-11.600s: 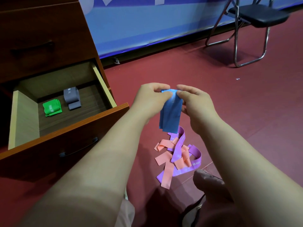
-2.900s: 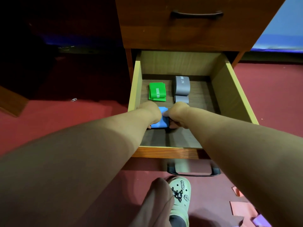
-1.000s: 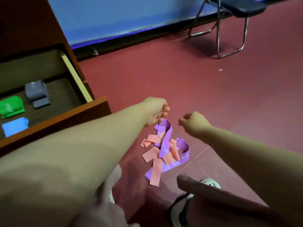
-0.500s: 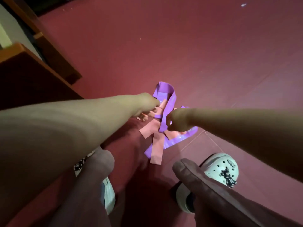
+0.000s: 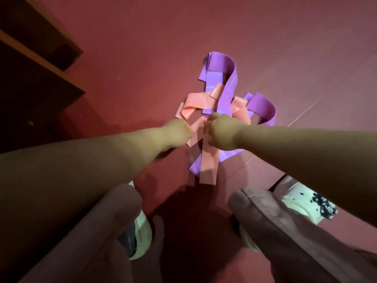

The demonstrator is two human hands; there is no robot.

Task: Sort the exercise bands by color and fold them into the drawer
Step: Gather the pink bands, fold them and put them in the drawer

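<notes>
Red floor point(image 5: 142, 48), left hand point(image 5: 179, 132) near, right hand point(image 5: 221, 132) seemingly gripping pink bands point(image 5: 199, 102)

purple bands point(image 5: 263, 108), pink bands point(image 5: 199, 101), red floor point(image 5: 142, 48)

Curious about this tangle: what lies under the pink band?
Purple band pokes out beneath the pink band's lower strip, on the red floor. Left hand and right hand cover the middle, hiding the layering there.

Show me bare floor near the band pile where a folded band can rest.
Bare floor lies between the cabinet and the pink bands, and beyond the purple band toward the far right. Crowded: left hand and right hand at the bands, white shoe close by.
</notes>
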